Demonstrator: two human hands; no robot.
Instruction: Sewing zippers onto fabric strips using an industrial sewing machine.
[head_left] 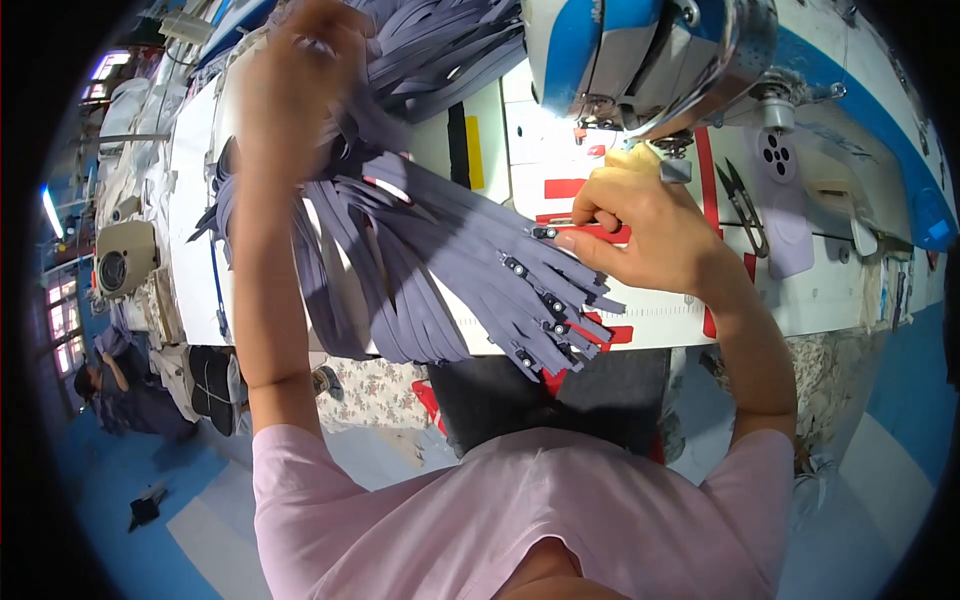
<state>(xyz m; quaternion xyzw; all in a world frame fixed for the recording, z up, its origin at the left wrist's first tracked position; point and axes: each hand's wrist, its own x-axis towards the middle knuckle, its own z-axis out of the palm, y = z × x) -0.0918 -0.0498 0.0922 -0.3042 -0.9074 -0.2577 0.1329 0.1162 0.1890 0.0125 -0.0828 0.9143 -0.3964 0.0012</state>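
Note:
Many grey-blue zippers (430,225) lie fanned across the white table, their dark sliders (515,267) bunched at the near right end. My right hand (655,225) is closed beside them, under the sewing machine's head, with thumb and fingers drawn together next to a slider. A thin silver piece shows by the fingertips; what the fingers hold is hidden. My left hand (310,60) is raised at the upper left, above the far end of the zippers, and smeared by motion. Whether it holds anything cannot be seen.
A blue and white sewing machine (570,60) stands at the back. Right of my right hand lie black thread snips (745,210) and a lilac phone (785,190). Another grey-blue bundle (450,50) lies behind. Red tape (567,188) marks the table. A person (120,385) is far left.

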